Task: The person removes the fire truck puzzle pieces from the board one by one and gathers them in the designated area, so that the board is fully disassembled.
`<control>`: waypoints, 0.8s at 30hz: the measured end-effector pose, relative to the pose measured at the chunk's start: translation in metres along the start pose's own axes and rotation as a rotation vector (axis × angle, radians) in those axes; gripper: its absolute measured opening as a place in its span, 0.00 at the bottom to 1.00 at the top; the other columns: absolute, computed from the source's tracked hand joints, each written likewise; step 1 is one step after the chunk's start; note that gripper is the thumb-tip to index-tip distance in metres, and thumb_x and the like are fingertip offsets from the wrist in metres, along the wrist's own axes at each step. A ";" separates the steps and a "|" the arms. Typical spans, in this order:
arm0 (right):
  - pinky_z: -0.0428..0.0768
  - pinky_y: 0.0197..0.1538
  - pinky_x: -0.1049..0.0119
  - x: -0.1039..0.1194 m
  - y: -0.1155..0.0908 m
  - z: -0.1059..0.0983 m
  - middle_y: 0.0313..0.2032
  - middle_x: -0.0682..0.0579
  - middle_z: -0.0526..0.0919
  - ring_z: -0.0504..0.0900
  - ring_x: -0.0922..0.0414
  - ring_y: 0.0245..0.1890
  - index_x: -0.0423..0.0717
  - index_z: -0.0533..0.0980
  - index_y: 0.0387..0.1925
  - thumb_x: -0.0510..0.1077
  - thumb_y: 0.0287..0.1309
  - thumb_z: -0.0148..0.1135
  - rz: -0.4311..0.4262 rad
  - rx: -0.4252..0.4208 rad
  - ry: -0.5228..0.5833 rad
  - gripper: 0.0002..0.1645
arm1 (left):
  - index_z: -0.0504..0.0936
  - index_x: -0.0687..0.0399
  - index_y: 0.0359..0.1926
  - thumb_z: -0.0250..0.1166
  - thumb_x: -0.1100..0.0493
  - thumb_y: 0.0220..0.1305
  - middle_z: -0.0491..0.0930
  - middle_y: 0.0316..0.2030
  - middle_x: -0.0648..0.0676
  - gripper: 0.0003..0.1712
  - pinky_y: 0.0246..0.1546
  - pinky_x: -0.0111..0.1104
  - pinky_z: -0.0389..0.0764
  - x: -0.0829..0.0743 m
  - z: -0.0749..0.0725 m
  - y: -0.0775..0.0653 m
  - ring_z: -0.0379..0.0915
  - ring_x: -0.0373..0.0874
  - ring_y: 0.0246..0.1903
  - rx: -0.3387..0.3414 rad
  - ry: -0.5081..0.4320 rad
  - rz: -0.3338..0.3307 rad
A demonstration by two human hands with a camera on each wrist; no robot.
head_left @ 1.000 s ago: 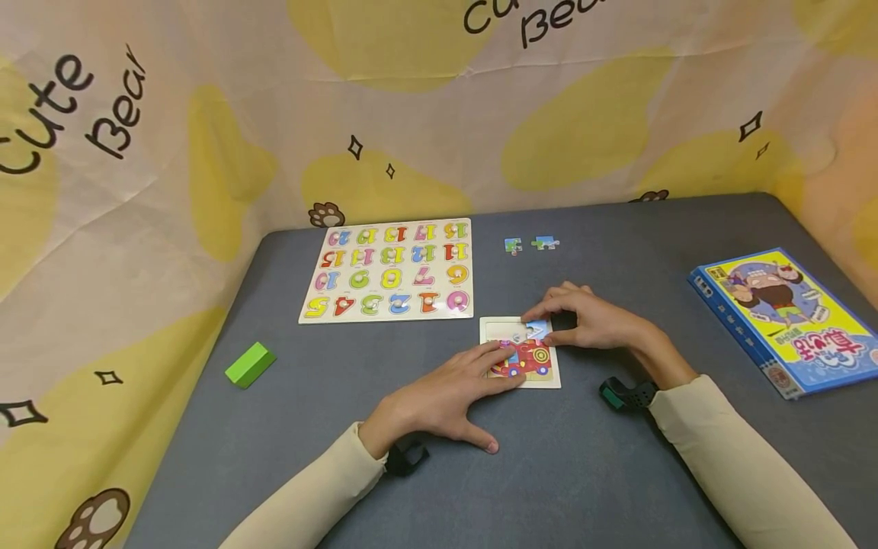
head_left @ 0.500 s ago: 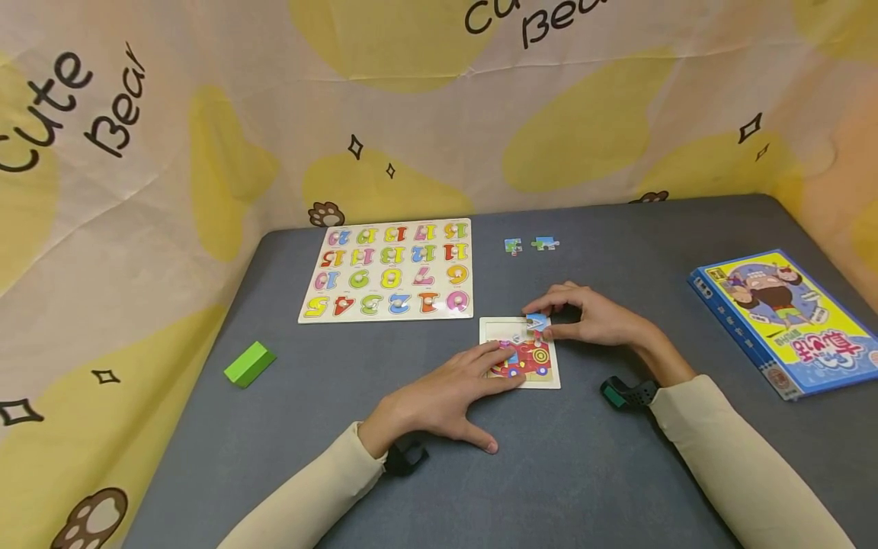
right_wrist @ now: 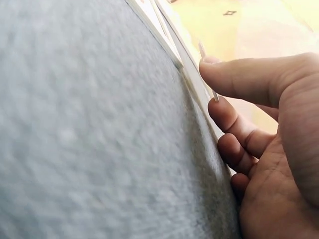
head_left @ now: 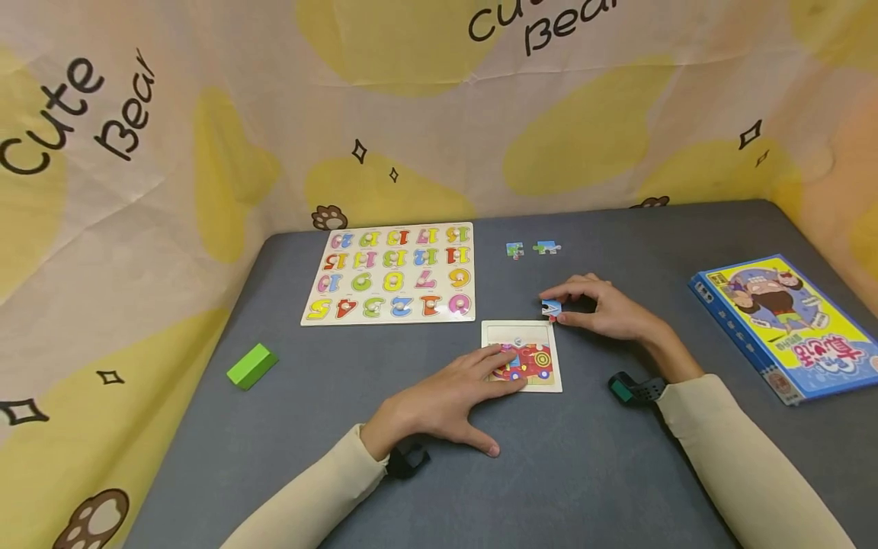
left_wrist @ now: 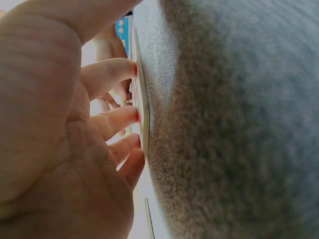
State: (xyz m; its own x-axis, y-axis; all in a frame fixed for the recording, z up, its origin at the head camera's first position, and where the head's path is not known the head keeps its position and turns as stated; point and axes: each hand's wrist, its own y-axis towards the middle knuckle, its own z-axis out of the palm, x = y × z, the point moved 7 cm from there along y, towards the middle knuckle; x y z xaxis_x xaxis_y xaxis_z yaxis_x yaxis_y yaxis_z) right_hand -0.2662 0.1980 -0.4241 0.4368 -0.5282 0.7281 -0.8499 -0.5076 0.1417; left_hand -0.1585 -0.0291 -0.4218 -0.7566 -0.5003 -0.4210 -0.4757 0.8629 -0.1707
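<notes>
My right hand pinches a small blue jigsaw piece between thumb and fingers, just beyond the top right corner of a small puzzle board. In the right wrist view the piece shows only as a thin pale edge. The puzzle board has a pale frame and a red vehicle picture, with a bare pale strip along its far side. Extended fingers of my left hand rest on its left part and hide some of the picture. Fingertips touch the board's face in the left wrist view.
A number board lies behind and left of the puzzle. Two loose jigsaw pieces, one left and one right, lie further back. A green block is at the left, and a blue and yellow box at the right.
My right hand has lifted the blue jigsaw piece out of the puzzle's top right area and moved it away and slightly right. The left hand has stayed on the board.
</notes>
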 end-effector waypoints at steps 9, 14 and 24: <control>0.65 0.47 0.58 -0.015 0.002 -0.014 0.43 0.51 0.81 0.69 0.56 0.44 0.51 0.81 0.60 0.39 0.63 0.69 0.046 -0.047 -0.022 0.23 | 0.57 0.33 0.79 0.74 0.34 0.55 0.44 0.82 0.49 0.56 0.78 0.51 0.52 0.000 0.001 0.000 0.35 0.50 0.82 0.015 -0.018 -0.023; 0.63 0.48 0.57 -0.024 0.003 -0.025 0.44 0.48 0.80 0.67 0.54 0.45 0.48 0.81 0.60 0.38 0.63 0.69 0.072 -0.080 -0.028 0.23 | 0.57 0.34 0.79 0.74 0.33 0.55 0.44 0.82 0.50 0.56 0.78 0.50 0.52 0.000 0.001 0.000 0.35 0.49 0.82 0.014 -0.016 -0.018; 0.61 0.48 0.56 -0.035 0.004 -0.040 0.49 0.44 0.79 0.66 0.53 0.46 0.45 0.79 0.63 0.38 0.67 0.65 0.111 -0.122 -0.025 0.23 | 0.57 0.33 0.79 0.74 0.34 0.55 0.44 0.82 0.49 0.56 0.78 0.50 0.52 0.000 0.001 0.000 0.35 0.50 0.82 0.013 -0.007 -0.018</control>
State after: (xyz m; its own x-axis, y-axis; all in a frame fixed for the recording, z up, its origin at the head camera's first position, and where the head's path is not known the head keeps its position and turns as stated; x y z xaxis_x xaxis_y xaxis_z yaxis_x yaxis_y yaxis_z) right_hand -0.2970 0.2416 -0.4224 0.3437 -0.5940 0.7273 -0.9223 -0.3591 0.1426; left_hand -0.1577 -0.0288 -0.4228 -0.7449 -0.5152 -0.4239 -0.4830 0.8547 -0.1902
